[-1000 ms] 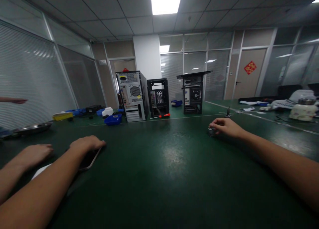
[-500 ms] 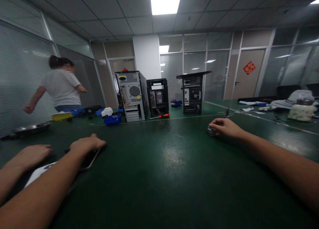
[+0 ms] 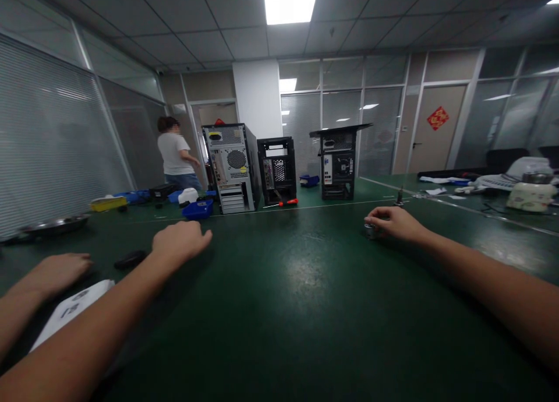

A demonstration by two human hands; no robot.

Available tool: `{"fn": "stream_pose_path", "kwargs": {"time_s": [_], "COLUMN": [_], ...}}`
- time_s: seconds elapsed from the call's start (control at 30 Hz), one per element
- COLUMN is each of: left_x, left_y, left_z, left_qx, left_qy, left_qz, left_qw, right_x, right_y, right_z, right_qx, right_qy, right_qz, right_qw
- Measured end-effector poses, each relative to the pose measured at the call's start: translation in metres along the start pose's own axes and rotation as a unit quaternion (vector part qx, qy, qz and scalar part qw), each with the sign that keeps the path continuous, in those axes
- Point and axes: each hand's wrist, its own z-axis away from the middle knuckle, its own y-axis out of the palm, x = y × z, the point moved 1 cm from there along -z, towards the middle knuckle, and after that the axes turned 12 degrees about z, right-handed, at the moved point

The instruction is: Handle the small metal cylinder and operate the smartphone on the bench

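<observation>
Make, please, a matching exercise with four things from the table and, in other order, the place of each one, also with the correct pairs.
Things:
1. small cylinder
2. red-handled screwdriver
3. yellow container
4. front blue tray

Places:
A. farthest left of these four
B. just left of the silver-backed computer case
C. at the fingertips of the right hand
D. at the foot of the middle computer case

Pairs: 1-C, 2-D, 3-A, 4-B
</observation>
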Motion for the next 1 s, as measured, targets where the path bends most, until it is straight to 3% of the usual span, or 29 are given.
{"fn": "stream_pose_path", "kwargs": {"time_s": [0.2,0.3,0.43,0.63,0.83,0.9,1.0], "left_x": [-0.084,-0.108,-0.112,-0.106,-0.107,-0.111,-0.125], "left_y": [0.026,0.044,0.057,0.055,0.057,0.049,0.023], "left_z": [0.062,0.086,0.092,0.088,0.088,0.092,0.11], "left_qx": [0.093,0.12,0.126,0.134,0.136,0.109,0.06], "left_qy": [0.139,0.204,0.225,0.234,0.248,0.279,0.358], "left_qz": [0.012,0.008,0.018,0.03,0.038,0.016,0.0], "left_qw": [0.986,0.971,0.966,0.962,0.958,0.954,0.932], "right_x": [0.006,0.007,0.007,0.001,0.001,0.002,-0.001], "right_y": [0.0,-0.001,-0.003,0.0,0.003,0.004,0.007], "right_z": [-0.001,-0.001,-0.001,0.001,-0.001,-0.001,0.0], "right_qx": [-0.022,-0.03,-0.013,0.033,0.044,0.062,0.066], "right_qy": [0.0,-0.005,-0.005,0.006,0.012,0.008,-0.009], "right_qz": [0.083,0.095,0.08,-0.015,-0.04,-0.051,-0.06], "right_qw": [0.996,0.995,0.997,0.999,0.998,0.997,0.996]}}
